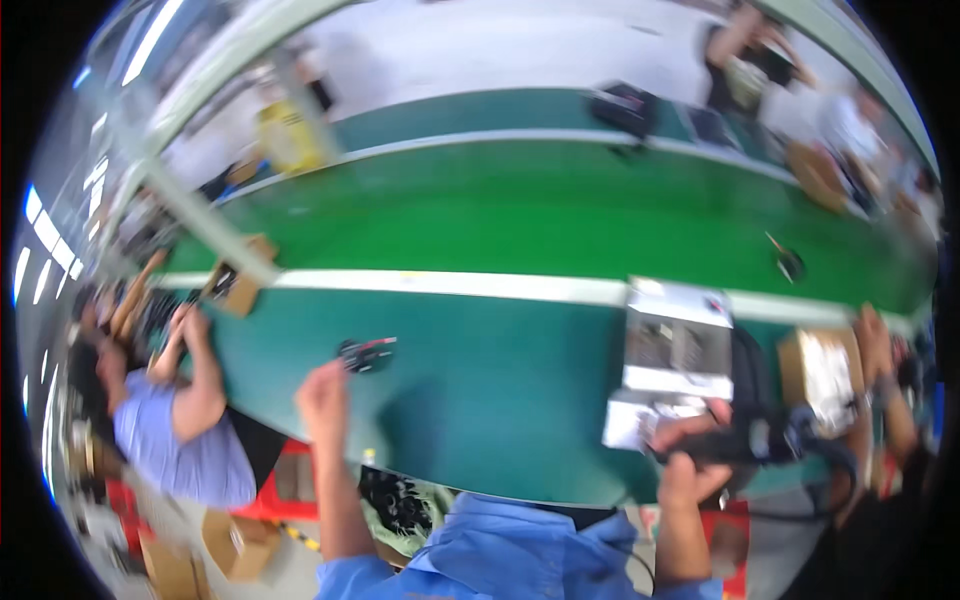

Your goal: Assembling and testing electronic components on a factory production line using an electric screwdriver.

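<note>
My left hand (325,400) is raised over the green table (500,390), fingers closed and slightly blurred. At its fingertips is a small dark piece (364,355) with a thin red strip; its exact kind is too blurred to tell. On the right, my right hand (688,482) is at a dark device (745,443) with a black cable. Skin shows above and below the device, as if fingers wrap round it, though blur hides the details. Just beyond stands an open white box (678,335) with greyish contents in its compartments.
A cardboard box (822,375) lies right of the white box, beside a co-worker's arm (880,365). At left sits a co-worker in a light purple shirt (185,440). A pale rail (450,284) divides the table from a brighter green belt (500,210). A small dark item (790,265) lies there.
</note>
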`<state>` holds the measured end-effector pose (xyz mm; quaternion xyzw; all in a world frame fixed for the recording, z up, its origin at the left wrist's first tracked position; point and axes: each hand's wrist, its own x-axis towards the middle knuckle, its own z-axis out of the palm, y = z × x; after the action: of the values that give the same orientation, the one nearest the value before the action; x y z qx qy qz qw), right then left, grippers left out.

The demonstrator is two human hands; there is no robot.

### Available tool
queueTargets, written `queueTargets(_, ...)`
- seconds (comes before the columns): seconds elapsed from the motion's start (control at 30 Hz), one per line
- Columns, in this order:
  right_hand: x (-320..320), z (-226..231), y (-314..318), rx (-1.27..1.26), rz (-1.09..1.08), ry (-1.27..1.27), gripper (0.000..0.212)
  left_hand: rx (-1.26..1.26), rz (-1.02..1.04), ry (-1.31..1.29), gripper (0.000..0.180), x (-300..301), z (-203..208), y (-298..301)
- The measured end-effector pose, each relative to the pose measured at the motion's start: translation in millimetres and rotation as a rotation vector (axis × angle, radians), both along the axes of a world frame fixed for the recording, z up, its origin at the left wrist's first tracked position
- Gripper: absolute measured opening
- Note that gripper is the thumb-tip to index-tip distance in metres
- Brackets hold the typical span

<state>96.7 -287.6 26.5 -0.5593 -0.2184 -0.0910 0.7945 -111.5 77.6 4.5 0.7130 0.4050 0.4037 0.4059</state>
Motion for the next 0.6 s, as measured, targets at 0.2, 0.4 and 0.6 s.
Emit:
queueTargets(0.2, 2, -2, 5, -0.089, 0.024, -0.252, 0.070, -0.108, -0.476, 0.062, 0.031, 74, 56, -62)
queueTargets(0.4, 4, -3, 8, -0.054, -0.038, -0.243, 0.074, -0.154, -0.777, 0.028, 0.023, 148, 45, -81)
queueTargets(0.6, 4, 10, -3, -0.186, -0.051, -0.241, 0.074, -0.123, -0.913, -0.024, 0.017, 206, 2, -111)
